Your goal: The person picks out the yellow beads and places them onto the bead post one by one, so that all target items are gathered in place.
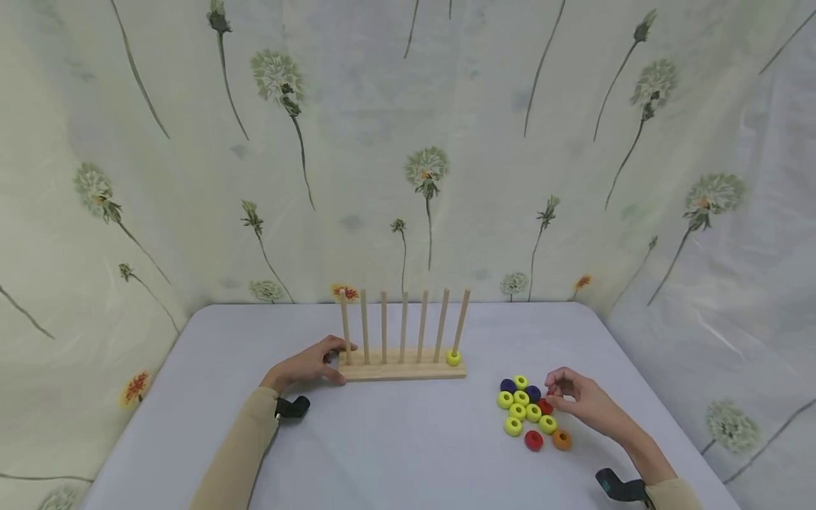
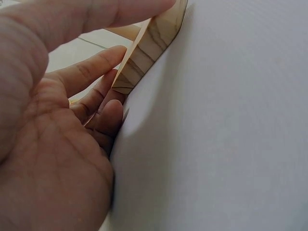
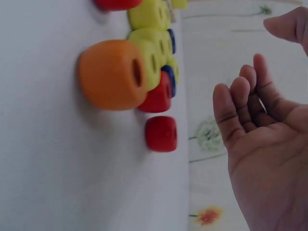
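My left hand (image 1: 307,363) grips the left end of a wooden peg stand (image 1: 401,371), thumb at the front and fingers behind. The left wrist view shows the stand's end face (image 2: 147,50) between thumb and fingers. A yellow bead (image 1: 453,359) sits at the foot of the rightmost peg; the other pegs are bare. Over the right edge of a group of loose beads is my right hand (image 1: 589,405). Its thumb and fingers are apart with nothing between them in the right wrist view. Nearest to it are red beads (image 3: 161,134) and an orange bead (image 3: 111,74).
Several yellow beads (image 1: 513,426) and dark blue beads (image 1: 533,393) lie close together on the white table (image 1: 408,446), right of the stand. Another red bead (image 1: 533,440) lies at the group's front. A flowered curtain (image 1: 357,142) hangs behind the table.
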Demonstrator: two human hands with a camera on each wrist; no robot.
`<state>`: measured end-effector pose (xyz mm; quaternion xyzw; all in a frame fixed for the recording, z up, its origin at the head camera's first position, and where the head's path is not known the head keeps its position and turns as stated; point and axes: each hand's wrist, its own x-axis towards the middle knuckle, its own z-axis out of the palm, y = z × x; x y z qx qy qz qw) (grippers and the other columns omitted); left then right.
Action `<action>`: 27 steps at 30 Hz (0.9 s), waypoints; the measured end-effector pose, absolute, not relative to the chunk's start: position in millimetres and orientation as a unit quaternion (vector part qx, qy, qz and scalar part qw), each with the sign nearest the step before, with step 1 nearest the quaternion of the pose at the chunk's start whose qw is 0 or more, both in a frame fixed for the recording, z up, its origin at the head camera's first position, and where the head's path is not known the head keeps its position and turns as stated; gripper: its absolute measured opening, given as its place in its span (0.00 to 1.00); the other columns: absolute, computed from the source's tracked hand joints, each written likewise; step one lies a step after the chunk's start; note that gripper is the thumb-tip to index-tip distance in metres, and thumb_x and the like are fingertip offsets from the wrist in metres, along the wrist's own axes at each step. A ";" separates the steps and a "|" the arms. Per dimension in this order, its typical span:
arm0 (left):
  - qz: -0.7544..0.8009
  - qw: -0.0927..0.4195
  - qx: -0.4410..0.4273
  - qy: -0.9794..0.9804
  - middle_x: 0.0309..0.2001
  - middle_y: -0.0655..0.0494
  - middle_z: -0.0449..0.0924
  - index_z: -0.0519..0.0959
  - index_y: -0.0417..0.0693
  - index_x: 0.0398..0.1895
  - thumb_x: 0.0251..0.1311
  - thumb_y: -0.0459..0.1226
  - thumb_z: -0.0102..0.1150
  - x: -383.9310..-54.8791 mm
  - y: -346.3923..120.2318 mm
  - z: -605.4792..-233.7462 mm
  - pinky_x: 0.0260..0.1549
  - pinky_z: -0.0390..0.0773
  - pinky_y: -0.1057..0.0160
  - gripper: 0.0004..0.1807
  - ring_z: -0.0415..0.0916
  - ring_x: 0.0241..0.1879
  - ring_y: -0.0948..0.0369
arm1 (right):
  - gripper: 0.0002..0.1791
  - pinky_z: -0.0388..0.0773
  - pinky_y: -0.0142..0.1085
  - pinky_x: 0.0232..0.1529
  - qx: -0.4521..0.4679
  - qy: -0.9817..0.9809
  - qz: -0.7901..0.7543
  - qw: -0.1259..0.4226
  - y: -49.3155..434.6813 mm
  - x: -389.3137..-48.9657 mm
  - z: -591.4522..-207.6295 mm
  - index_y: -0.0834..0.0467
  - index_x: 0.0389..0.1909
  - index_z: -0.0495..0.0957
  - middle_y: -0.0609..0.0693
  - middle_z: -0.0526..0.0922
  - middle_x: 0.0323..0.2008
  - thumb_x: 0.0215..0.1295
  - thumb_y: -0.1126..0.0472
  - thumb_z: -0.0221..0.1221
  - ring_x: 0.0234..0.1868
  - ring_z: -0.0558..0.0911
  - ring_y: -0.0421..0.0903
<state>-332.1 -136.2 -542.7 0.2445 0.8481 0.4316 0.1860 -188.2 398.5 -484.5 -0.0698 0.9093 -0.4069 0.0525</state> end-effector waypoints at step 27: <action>0.433 0.185 0.255 0.844 0.61 0.54 0.64 0.73 0.58 0.60 0.46 0.43 0.75 -330.3 -136.5 -541.3 0.55 0.62 0.53 0.34 0.61 0.57 0.54 | 0.24 0.69 0.31 0.30 0.055 0.934 -0.340 0.091 403.2 -172.8 -530.7 0.61 0.43 0.72 0.50 0.73 0.33 0.48 0.55 0.71 0.35 0.70 0.45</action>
